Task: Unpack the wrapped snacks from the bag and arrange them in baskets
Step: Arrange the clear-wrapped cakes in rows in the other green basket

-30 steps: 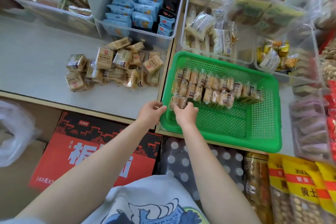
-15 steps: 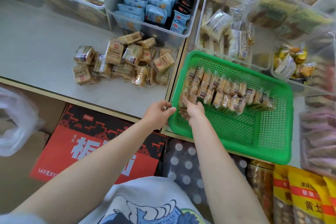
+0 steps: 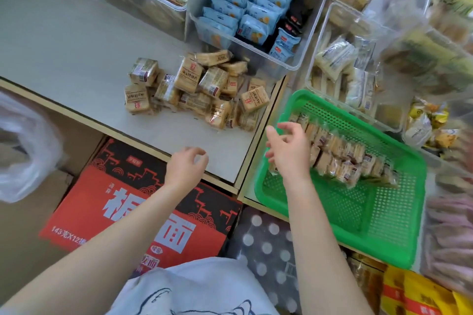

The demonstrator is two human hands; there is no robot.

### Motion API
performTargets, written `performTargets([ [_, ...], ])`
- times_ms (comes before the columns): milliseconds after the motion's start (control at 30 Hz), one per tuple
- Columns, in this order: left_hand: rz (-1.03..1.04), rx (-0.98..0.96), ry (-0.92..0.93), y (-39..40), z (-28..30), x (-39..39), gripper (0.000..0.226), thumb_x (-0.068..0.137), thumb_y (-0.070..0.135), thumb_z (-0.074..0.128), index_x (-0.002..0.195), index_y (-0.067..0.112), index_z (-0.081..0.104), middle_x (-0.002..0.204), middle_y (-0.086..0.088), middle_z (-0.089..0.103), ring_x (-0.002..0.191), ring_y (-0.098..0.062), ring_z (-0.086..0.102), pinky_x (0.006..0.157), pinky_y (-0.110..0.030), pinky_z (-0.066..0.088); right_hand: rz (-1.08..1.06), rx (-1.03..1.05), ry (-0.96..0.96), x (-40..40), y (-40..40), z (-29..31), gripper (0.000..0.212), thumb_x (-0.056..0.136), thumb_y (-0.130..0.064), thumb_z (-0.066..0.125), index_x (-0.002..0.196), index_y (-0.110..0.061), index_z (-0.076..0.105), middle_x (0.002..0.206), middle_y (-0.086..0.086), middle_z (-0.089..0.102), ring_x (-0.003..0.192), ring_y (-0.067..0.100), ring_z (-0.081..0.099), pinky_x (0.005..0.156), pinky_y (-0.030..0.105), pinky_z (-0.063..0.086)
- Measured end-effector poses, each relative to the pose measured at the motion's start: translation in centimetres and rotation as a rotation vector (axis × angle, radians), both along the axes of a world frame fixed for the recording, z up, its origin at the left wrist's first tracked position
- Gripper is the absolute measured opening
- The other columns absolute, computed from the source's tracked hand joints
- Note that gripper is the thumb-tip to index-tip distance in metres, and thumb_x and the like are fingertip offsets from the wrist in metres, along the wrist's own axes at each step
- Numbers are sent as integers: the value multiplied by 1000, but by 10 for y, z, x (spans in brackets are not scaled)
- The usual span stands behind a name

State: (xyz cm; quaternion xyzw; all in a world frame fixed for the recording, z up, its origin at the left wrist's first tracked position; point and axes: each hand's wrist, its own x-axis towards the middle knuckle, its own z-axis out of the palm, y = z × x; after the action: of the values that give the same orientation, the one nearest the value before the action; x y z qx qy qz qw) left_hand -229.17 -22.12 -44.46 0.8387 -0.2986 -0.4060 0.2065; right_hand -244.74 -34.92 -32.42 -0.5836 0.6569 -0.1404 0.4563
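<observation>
A pile of tan wrapped snacks (image 3: 197, 89) lies loose on the grey shelf (image 3: 64, 46). To its right a green perforated basket (image 3: 378, 215) holds two rows of the same snacks (image 3: 345, 158) standing on edge along its far side. My right hand (image 3: 286, 148) hovers over the basket's left rim, fingers loosely spread, holding nothing. My left hand (image 3: 186, 169) hangs over the shelf's front edge, below the pile, fingers loosely curled and empty. A clear plastic bag (image 3: 23, 151) sits at the far left.
Clear bins line the back: one with blue packets (image 3: 245, 13), one with pale wrapped cakes (image 3: 343, 69), others blurred. A red and black carton (image 3: 143, 210) and a dotted pack (image 3: 266, 245) sit below the shelf. Yellow snack bags (image 3: 419, 294) lie at bottom right.
My right hand has let go of the snacks in the basket and lifted toward the left. My left hand has left the basket's corner and moved left. The view has shifted left.
</observation>
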Motion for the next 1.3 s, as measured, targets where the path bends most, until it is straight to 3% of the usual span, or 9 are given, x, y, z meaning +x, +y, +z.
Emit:
performTargets([
  [133,-105,45,-162,12,-11,29,51,103,42,41,150,22,43,152,-7,46,137,-28,42,115,-45,30,134,169,47,77,-17,-55,41,93,-36,67,124,-13,53,112,4,63,85,19,65,84,44,60],
  [233,-165,37,-148,23,-18,47,55,103,43,39,152,18,39,139,-10,57,129,-29,49,111,-44,35,65,206,168,114,-21,-88,70,90,-40,70,142,-7,38,143,16,44,125,31,51,105,41,46],
  [333,-244,6,-158,32,-23,56,57,103,45,38,153,17,38,150,-6,49,140,-24,41,119,-40,24,-11,189,232,138,-24,-103,87,89,-41,73,150,-2,26,156,24,24,145,36,31,114,40,33],
  [433,-252,-15,-161,33,-27,53,56,104,45,37,153,17,37,156,-2,43,146,-18,32,122,-36,11,-56,214,191,145,-18,-112,83,85,-40,77,145,1,36,152,23,34,141,34,38,110,36,37],
  [667,-203,16,-114,29,-29,55,58,104,47,34,153,16,37,153,-5,46,143,-19,37,122,-37,13,-77,340,84,112,1,-98,74,79,-42,79,135,-4,50,128,7,59,110,23,59,95,35,50],
  [800,106,-1,247,19,0,59,60,103,53,39,154,23,34,150,-1,48,140,-21,42,118,-37,24,-10,380,-121,76,33,-70,56,83,-37,79,128,-11,58,115,3,71,97,17,69,78,31,55],
  [1000,362,-226,904,13,56,20,47,102,51,45,125,15,64,118,-8,72,103,-25,70,90,-37,55,143,312,-350,34,79,-29,37,89,-29,74,117,-22,52,97,-2,76,86,13,73,64,23,53],
  [1133,430,-264,915,15,77,-1,40,102,36,54,127,6,59,110,-12,73,89,-21,71,84,-40,60,137,182,-331,9,87,-18,13,92,-37,69,104,-31,65,98,-12,74,95,6,70,84,30,57],
  [1300,346,-221,835,10,93,-28,35,101,35,56,127,11,56,117,-14,70,96,-25,72,81,-40,61,-49,108,-423,-34,87,0,22,95,-37,67,109,-21,70,104,-3,76,100,15,71,95,41,56],
])
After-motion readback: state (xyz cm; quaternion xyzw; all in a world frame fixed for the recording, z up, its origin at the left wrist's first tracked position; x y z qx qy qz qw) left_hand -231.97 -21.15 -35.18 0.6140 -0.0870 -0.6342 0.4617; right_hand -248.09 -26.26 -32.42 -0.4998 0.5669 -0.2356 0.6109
